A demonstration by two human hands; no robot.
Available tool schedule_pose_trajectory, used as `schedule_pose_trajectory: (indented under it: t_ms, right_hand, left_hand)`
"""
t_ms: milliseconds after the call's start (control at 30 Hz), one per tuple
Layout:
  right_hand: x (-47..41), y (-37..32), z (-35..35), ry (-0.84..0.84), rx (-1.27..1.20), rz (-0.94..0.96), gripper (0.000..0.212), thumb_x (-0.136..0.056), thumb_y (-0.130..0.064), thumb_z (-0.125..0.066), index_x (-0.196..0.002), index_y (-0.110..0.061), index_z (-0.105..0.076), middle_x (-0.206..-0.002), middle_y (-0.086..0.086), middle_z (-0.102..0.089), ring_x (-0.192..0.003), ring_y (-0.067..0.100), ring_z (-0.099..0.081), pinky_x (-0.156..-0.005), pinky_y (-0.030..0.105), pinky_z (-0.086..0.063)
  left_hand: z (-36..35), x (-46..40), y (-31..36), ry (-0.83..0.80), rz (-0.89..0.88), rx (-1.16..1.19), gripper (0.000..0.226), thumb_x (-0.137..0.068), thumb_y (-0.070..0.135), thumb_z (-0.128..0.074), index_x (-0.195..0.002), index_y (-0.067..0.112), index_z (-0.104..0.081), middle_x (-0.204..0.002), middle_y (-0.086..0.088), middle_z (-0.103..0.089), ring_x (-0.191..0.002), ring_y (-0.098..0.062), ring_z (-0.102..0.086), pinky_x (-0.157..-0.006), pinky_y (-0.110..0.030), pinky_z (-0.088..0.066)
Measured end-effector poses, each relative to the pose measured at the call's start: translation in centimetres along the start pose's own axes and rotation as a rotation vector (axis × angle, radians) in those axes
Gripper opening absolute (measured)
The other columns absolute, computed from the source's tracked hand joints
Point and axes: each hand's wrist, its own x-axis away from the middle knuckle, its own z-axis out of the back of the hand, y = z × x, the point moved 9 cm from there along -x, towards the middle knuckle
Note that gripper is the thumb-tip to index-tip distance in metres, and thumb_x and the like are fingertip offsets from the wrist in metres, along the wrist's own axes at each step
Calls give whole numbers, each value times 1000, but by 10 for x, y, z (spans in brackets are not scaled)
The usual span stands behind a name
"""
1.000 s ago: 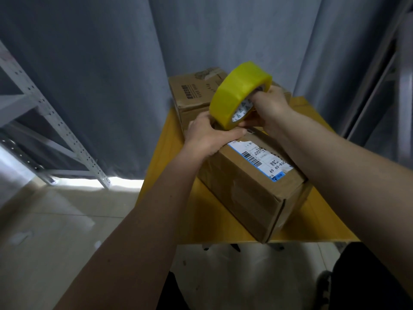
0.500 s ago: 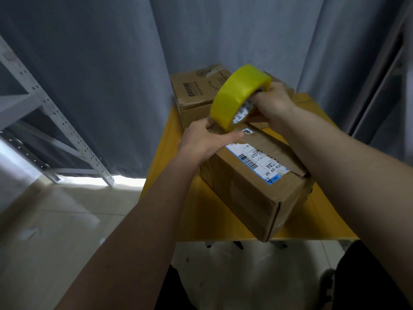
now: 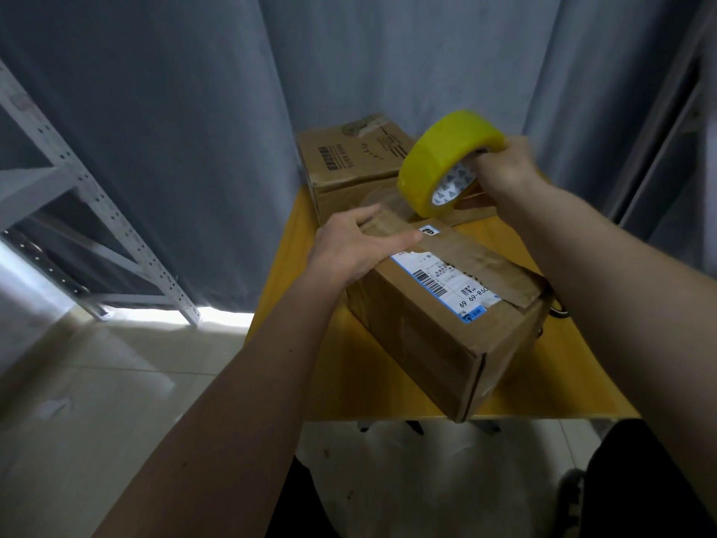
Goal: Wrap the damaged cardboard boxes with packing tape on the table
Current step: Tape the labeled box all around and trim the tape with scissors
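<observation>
A brown cardboard box (image 3: 434, 335) with a white and blue shipping label lies on the yellow table (image 3: 349, 382), one corner over the front edge. My left hand (image 3: 357, 246) lies flat on the far left end of the box top, fingers straight, pressing a strip of clear tape down. My right hand (image 3: 500, 172) grips a yellow roll of packing tape (image 3: 446, 161) just above the box's far edge, fingers through the core. A stretch of tape runs from the roll to under my left hand. A second cardboard box (image 3: 349, 161) stands behind, against the curtain.
Grey curtains (image 3: 194, 130) hang close behind and beside the table. A white metal shelf frame (image 3: 97, 211) stands at the left on the tiled floor. A small dark object (image 3: 558, 308) peeks out right of the near box.
My right hand has pulled the tape roll to the right and away from my left hand, drawing out a length of tape. My left hand has stayed on the box top.
</observation>
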Motion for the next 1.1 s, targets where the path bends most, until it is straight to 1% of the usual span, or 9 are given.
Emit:
schedule_pose_trajectory:
  t_ms: [167,333,433,500,633,767,867,1000,1100]
  right_hand:
    - [-3,-4,5,17,77,41,24,-90,-20,-66,-111,-7,-66,-117,12,-65,-106,26,-61,-91,41,-51]
    - [-9,1,24,120,278,61,19,-90,-16,-61,-102,-3,-68,-110,17,-67,-103,30,-62,-86,44,-49]
    - [-6,22,25,102,196,-2,16,-90,-16,-63,-102,-6,-68,-102,12,-66,-95,24,-61,-84,43,-51]
    - [-7,35,22,77,138,-60,8,-90,-16,-65,-98,-12,-65,-97,9,-64,-94,28,-64,-80,43,-55]
    - [-13,52,21,62,151,-159,8,-88,-21,-68,-86,-15,-62,-93,15,-65,-84,41,-67,-72,56,-57]
    - [-7,70,18,61,218,-174,9,-88,-18,-67,-84,-12,-61,-99,22,-67,-90,38,-66,-74,47,-54]
    - [-3,83,17,61,177,-243,19,-87,-18,-68,-75,-6,-59,-99,24,-67,-87,35,-66,-74,48,-55]
    - [-4,83,14,9,126,-309,25,-89,-19,-65,-68,-14,-53,-92,23,-64,-78,46,-66,-70,60,-56]
    - [-1,88,16,18,119,-320,19,-90,-18,-65,-76,-7,-57,-99,20,-65,-89,41,-65,-78,54,-56]
  left_hand:
    - [-1,-2,0,-8,5,-16,98,-46,75,-78,-134,40,-54,-143,5,-51,-131,-19,-46,-108,-45,-41]
    - [2,0,-4,-11,3,-13,101,-45,75,-78,-136,39,-53,-144,5,-50,-131,-18,-48,-108,-43,-41]
    - [3,-1,-2,-6,-4,-43,98,-49,75,-78,-136,39,-52,-147,5,-47,-136,-18,-41,-111,-43,-38]
    - [2,-1,2,1,-12,-131,96,-52,78,-74,-137,40,-51,-149,4,-44,-139,-19,-37,-112,-45,-34]
    - [4,-2,8,4,-12,-238,90,-57,78,-71,-137,42,-50,-150,0,-41,-139,-22,-34,-114,-48,-31]
    - [6,1,6,-3,-15,-242,89,-57,78,-72,-136,43,-50,-150,0,-41,-138,-22,-35,-113,-49,-32]
    - [8,2,9,3,-51,-327,87,-62,78,-68,-138,40,-50,-151,-2,-37,-141,-23,-28,-115,-51,-27]
    - [-3,5,40,-52,-347,-466,74,-86,54,-62,-150,30,-34,-164,6,-2,-150,-15,8,-121,-51,1]
    - [-28,12,63,-235,-542,-548,66,-98,18,-48,-154,30,-17,-163,9,-5,-149,-12,8,-122,-44,3]
